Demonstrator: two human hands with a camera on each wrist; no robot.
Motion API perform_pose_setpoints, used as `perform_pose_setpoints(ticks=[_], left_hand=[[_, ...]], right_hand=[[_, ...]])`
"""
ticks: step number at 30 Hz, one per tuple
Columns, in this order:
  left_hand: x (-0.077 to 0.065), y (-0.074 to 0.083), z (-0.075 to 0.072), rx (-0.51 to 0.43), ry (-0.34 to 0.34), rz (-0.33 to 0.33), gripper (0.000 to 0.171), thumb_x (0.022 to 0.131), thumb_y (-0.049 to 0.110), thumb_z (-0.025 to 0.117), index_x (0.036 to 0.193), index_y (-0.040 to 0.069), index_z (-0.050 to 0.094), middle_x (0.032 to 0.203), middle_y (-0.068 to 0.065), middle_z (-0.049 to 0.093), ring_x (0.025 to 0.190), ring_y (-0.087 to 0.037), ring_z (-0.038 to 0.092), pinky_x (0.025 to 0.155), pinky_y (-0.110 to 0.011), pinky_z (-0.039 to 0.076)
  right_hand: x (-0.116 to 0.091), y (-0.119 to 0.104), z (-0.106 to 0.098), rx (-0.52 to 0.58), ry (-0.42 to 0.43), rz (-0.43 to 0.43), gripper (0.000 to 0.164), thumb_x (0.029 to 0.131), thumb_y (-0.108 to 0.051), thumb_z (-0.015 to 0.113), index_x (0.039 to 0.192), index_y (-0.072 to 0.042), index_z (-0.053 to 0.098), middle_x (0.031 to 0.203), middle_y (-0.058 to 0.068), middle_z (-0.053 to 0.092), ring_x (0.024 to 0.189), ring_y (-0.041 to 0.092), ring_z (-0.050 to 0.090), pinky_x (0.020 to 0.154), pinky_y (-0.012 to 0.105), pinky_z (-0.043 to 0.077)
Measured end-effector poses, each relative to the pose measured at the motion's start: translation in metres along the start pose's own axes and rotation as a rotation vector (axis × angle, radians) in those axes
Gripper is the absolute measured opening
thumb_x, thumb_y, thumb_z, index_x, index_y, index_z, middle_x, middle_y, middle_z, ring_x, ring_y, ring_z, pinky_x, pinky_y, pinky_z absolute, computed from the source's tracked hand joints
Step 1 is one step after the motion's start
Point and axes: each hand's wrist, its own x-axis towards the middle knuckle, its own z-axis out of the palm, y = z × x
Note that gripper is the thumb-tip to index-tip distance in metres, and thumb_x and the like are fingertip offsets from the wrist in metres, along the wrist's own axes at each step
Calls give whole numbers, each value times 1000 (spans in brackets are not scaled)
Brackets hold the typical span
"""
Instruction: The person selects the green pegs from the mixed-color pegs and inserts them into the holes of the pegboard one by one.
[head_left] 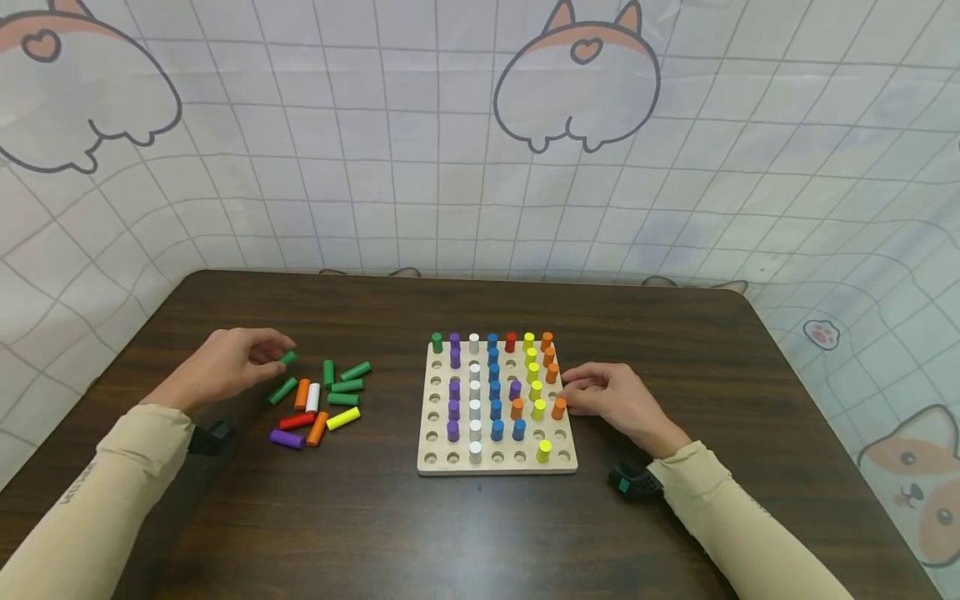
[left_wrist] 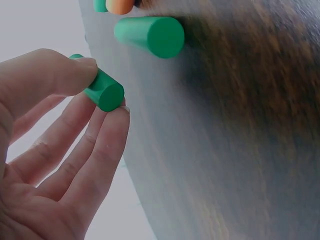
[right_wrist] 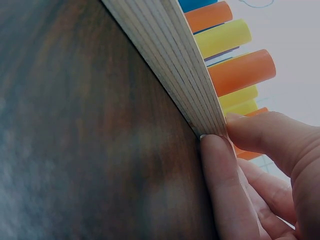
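Observation:
My left hand pinches a green peg between thumb and fingertips, above the left side of a loose pile. Below it, another green peg lies on the table. My right hand holds the right edge of a square wooden pegboard, its thumb at the top edge and a finger against the layered side, as the right wrist view shows. Upright in the board stand columns of purple, white, blue, yellow and orange pegs, with one green peg in the far left corner and a red peg in the far row.
Loose pegs lie left of the board: several green ones, a white peg, a red peg, a yellow peg, a purple peg and two orange ones. A patterned cloth hangs behind the dark wooden table.

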Motion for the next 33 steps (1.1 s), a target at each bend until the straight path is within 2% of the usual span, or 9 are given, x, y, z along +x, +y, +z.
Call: perform_pose_setpoints(ticks=[5, 15, 21, 25, 33], left_hand=[[2, 4, 1, 2, 9, 4, 31, 96, 14, 71, 125, 3, 69, 112, -17, 76, 101, -32, 73, 85, -52, 62], [6, 15, 0, -12, 45, 62, 27, 94, 15, 76, 119, 7, 70, 105, -12, 77, 96, -26, 72, 81, -48, 62], [9, 21, 1, -21, 72, 71, 26, 94, 15, 75, 119, 9, 70, 106, -11, 77, 96, -24, 73, 82, -44, 63], [11, 27, 2, -41, 81, 80, 26, 94, 13, 74, 119, 9, 69, 106, -11, 77, 95, -23, 73, 80, -42, 63], [12, 42, 3, -70, 90, 109, 25, 95, 12, 73, 119, 9, 68, 109, -11, 77, 97, -24, 74, 83, -45, 63]], right_hand=[[-1, 0, 0, 0, 3, 8, 41, 96, -24, 74, 130, -2, 66, 116, 14, 78, 97, 15, 77, 89, 34, 64], [-1, 1, 0, 13, 6, 16, 41, 95, -24, 75, 129, -2, 66, 119, 15, 76, 96, 15, 76, 89, 34, 64], [0, 1, 0, 25, 5, 13, 41, 95, -23, 76, 129, -2, 66, 121, 16, 75, 96, 15, 77, 88, 35, 65], [0, 1, 0, 24, 6, 7, 40, 95, -22, 75, 128, -2, 67, 119, 16, 76, 96, 15, 77, 88, 35, 65], [0, 0, 1, 11, 8, 2, 39, 95, -23, 74, 128, -2, 67, 116, 15, 77, 95, 15, 77, 88, 35, 65]])
